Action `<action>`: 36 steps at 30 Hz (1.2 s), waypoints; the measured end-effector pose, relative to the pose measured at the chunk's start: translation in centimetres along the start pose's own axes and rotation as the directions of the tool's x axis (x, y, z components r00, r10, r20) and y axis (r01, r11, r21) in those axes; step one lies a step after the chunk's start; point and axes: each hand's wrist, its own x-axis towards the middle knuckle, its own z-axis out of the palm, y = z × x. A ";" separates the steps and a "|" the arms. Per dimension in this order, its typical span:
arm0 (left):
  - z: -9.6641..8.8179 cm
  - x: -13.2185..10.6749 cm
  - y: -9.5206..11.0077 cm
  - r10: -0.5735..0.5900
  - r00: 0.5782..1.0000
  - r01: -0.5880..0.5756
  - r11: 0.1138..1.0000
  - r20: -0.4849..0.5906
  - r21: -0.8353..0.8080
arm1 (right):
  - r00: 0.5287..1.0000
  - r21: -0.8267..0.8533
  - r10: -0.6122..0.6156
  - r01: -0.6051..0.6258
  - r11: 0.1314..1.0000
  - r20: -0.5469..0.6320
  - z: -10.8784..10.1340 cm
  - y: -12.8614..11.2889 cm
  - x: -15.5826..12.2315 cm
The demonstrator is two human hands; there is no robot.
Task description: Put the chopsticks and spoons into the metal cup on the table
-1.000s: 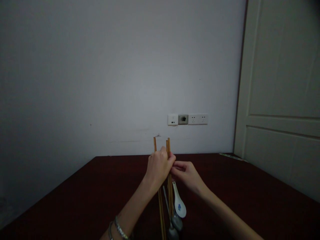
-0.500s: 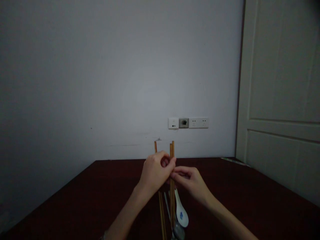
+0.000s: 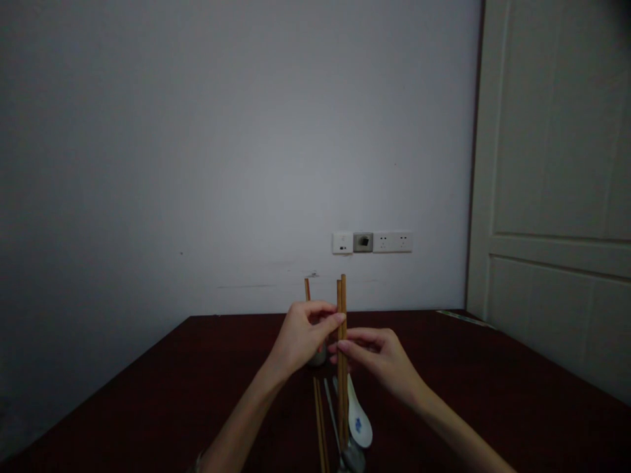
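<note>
My left hand (image 3: 300, 335) and my right hand (image 3: 377, 358) meet above a dark red table (image 3: 172, 387). Both pinch upright wooden chopsticks (image 3: 341, 295): a pair stands between my right fingertips and my left thumb, and one more chopstick (image 3: 307, 289) rises behind my left hand. Below the hands, a white ceramic spoon with a blue mark (image 3: 359, 420) and a metal spoon (image 3: 345, 447) stand upright at the frame's bottom edge; what holds them is cut off. A small pale object (image 3: 318, 358) shows just under my left hand.
A plain white wall stands behind the table, with a row of wall sockets (image 3: 372, 242). A closed cream door (image 3: 557, 197) fills the right side. A thin pale strip (image 3: 463, 318) lies at the table's far right corner.
The pair of chopsticks has shifted right, away from the single one, and my left fingers have loosened around them. The view has tilted slightly.
</note>
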 end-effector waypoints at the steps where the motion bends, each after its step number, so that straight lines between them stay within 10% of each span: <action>1: 0.0 0.0 0.1 0.002 1.000 -0.002 1.000 -0.006 0.000 | 1.000 -0.006 0.001 -0.001 1.000 0.000 0.0 0.0 0.0; 36: 0.1 -0.2 0.9 -0.023 0.998 0.023 1.000 -0.064 -0.001 | 0.999 0.017 0.047 -0.047 0.999 0.014 0.1 0.1 -0.2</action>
